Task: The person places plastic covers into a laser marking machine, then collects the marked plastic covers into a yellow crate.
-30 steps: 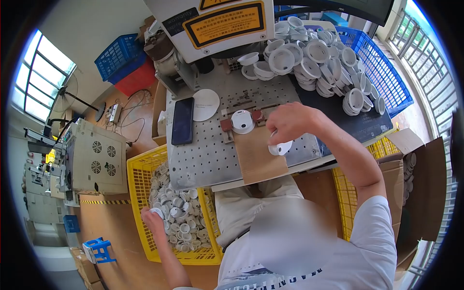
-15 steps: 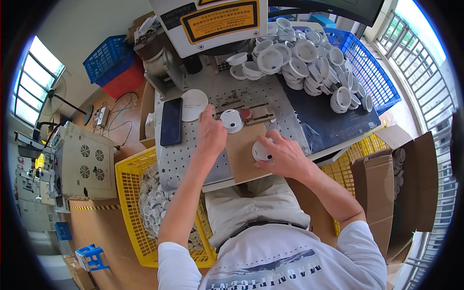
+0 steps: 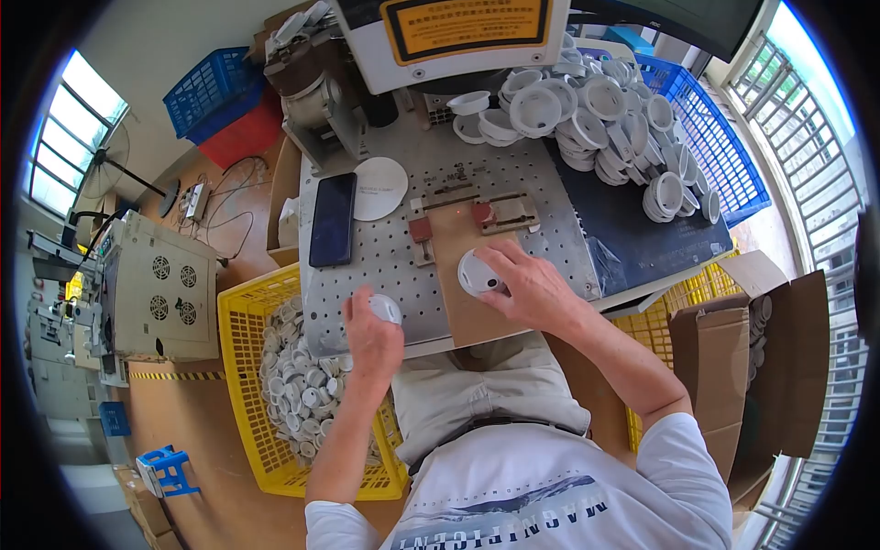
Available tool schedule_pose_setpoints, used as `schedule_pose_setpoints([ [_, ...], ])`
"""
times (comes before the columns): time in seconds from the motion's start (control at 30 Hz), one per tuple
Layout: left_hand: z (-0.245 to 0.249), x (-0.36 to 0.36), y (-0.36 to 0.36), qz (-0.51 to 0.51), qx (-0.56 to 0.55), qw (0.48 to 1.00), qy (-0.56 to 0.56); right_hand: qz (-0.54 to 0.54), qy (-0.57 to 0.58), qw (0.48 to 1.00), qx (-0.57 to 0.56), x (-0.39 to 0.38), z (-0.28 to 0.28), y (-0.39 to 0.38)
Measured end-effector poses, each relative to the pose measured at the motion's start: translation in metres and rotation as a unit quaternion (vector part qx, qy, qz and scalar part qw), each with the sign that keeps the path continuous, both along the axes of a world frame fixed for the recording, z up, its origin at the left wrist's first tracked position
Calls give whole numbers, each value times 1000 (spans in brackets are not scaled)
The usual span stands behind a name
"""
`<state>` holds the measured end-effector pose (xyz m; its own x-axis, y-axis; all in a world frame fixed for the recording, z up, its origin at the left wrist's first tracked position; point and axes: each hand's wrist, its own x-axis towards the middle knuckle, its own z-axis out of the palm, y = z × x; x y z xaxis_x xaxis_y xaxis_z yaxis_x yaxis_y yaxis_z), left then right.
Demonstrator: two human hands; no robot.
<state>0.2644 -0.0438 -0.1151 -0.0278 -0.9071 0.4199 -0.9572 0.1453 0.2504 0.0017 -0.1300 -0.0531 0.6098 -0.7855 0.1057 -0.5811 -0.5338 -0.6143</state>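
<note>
My right hand grips a white round lid with a small dark spot, its fingers around the edge, over a brown cardboard strip. Near the bench's front-left edge, my left hand has its fingers closed on another white lid. Between the two red-padded blocks of a clamp, the left block and the right block, no lid sits. This clamp rests on a perforated metal plate.
A phone and a white disc lie on the plate's left. Many white lids are heaped at the back right. Below left stands a yellow basket of lids. A machine head hangs overhead; an open cardboard box is at right.
My left hand has drawn the lid out of the clamp, back toward the bench's front-left edge. My right hand has carried its lid forward toward the clamp. The view has shifted slightly.
</note>
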Motion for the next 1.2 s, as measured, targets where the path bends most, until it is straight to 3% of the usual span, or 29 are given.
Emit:
schedule_pose_setpoints([
  [0.2,-3,49,8,105,-18,994,-14,-1,-24,998,-52,38,-12,-13],
  [0.7,-2,47,6,100,-39,994,-12,-85,-6,990,-111,66,-21,-38],
  [1.2,-8,56,12,79,-77,994,-25,-102,-108,974,-171,63,-28,-35],
])
